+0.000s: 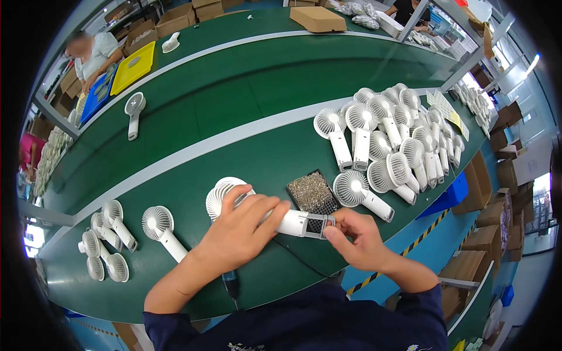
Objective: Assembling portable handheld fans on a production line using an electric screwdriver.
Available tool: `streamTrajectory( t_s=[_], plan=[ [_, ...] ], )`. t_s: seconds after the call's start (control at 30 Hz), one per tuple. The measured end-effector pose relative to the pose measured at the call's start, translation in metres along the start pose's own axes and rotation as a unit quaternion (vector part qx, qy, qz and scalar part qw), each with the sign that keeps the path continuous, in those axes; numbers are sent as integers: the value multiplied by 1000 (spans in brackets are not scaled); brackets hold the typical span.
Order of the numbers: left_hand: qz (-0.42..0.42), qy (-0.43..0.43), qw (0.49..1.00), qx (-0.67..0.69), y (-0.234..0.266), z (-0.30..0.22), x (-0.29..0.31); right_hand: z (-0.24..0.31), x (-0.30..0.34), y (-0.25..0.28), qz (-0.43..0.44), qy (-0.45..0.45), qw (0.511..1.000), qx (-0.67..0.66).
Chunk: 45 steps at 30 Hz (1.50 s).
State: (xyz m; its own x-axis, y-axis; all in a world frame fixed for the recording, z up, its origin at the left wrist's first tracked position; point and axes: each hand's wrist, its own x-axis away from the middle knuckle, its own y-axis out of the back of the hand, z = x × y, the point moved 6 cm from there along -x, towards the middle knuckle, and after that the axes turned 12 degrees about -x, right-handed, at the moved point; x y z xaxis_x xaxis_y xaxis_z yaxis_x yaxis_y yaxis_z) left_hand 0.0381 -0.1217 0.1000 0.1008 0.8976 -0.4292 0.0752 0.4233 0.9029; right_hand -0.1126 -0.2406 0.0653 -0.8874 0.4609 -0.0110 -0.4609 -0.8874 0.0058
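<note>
Fan (pixel 294 223) lies centre frame, left hand (pixel 241 227) curled over it, probably for steadiness; right hand (pixel 361 238) pinches end piece (pixel 316 224). Tray (pixel 329 204) just beyond, likely for easy reach.

On the workbench (pixel 181 190), a screw tray (pixel 329 206) sits just behind the handheld fan (pixel 291 223) that lies between the two hands. An electric screwdriver (pixel 232 285) lies before that fan, under the left forearm. A fan pile (pixel 383 107) spreads behind and right of the tray; a fan cluster (pixel 112 212) lies far left. Behind the workbench runs a conveyor (pixel 234 99), with a lone fan (pixel 133 126) on its left part.
</note>
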Motion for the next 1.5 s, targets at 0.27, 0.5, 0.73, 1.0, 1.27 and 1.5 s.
streamTrajectory(
  t_s=[0.27,0.5,0.73,1.0,1.27,1.5],
  plan=[
    [-24,-23,999,-25,2,-7,-4,1,-6,-14,40,32,996,74],
    [-45,-28,997,-57,15,-6,-9,21,-11,-12,22,103,991,80],
    [-47,-35,997,-57,16,-14,-4,27,1,-14,1,73,994,82],
    [-88,-40,989,-116,17,-13,-16,32,-4,-9,-13,113,986,121],
    [-44,70,996,10,6,20,58,8,13,108,-321,187,922,112],
    [-51,263,963,41,-18,23,123,-11,23,342,-524,194,793,-243]
  ],
)
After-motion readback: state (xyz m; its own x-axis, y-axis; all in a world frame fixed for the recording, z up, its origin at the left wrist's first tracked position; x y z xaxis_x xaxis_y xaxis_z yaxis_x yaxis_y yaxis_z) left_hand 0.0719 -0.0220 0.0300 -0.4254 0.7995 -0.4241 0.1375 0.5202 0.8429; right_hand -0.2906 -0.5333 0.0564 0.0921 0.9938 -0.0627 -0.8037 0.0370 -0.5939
